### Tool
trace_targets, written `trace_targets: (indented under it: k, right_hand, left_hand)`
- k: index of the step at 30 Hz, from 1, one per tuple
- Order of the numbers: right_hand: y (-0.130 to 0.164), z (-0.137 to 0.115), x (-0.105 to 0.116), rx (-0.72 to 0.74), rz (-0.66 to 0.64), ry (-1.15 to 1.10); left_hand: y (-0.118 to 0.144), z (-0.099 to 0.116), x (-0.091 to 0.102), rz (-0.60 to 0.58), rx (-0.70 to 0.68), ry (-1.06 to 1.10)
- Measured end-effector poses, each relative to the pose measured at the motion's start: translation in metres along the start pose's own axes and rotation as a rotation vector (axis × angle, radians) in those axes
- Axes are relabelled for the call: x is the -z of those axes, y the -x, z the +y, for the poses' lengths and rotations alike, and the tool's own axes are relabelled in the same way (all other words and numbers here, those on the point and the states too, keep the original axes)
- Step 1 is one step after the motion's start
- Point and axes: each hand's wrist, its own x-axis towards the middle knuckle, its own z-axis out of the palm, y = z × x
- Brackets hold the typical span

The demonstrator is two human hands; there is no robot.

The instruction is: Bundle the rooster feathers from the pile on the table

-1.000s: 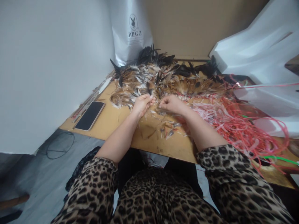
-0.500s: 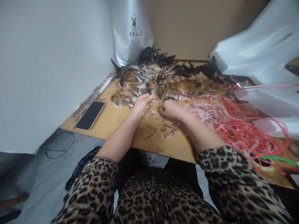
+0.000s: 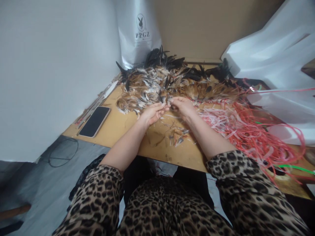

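Note:
My left hand (image 3: pixel 155 112) is closed in a pinch at the front edge of a spread of brown, white and black feathers (image 3: pixel 145 82). Close beside it, my right hand (image 3: pixel 182 106) pinches too, its fingertips nearly meeting the left ones. A small dark feather (image 3: pixel 163 95) shows at the fingertips; its base is hidden by the fingers. Loose feather scraps (image 3: pixel 177 136) lie on the wooden table (image 3: pixel 118 126) just below my hands. To the right is a tangled heap of red and pale plastic strips (image 3: pixel 241 131).
A phone (image 3: pixel 94 122) lies at the table's left. Behind the feathers stands a white printed bag (image 3: pixel 141 49). White plastic sheeting (image 3: pixel 268 55) rises at the right, and a white wall panel (image 3: pixel 59 65) at the left. A green strip (image 3: pixel 296 168) crosses the right edge.
My right hand has moved up and slightly left, now turned so its fingertips come close to the left hand's. The left hand has shifted slightly down and right.

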Motion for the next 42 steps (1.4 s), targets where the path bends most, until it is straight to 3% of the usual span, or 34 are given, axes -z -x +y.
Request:
trace_targets:
  k: [5,19,24,28,34,42]
  right_hand:
    - [0.002,0.009,-0.008,0.048,0.038,-0.027]
    - [0.006,0.010,-0.011,0.096,0.067,0.071]
    - [0.007,0.011,-0.012,0.090,0.064,0.072]
    - [0.006,0.009,-0.009,0.042,0.029,0.012]
    - [0.002,0.004,-0.001,-0.007,0.011,-0.020]
    - [0.007,0.006,-0.007,0.059,0.009,0.082]
  left_hand:
    - [-0.001,0.000,0.000,-0.055,0.017,0.010]
    - [0.000,-0.001,-0.003,0.033,-0.007,-0.006]
    - [0.000,-0.004,-0.002,0.015,-0.037,-0.040]
    - [-0.001,-0.004,0.000,-0.016,-0.066,-0.071]
    - [-0.001,-0.003,0.000,0.030,-0.109,-0.146]
    - [0.002,-0.006,-0.003,0.021,-0.160,-0.298]
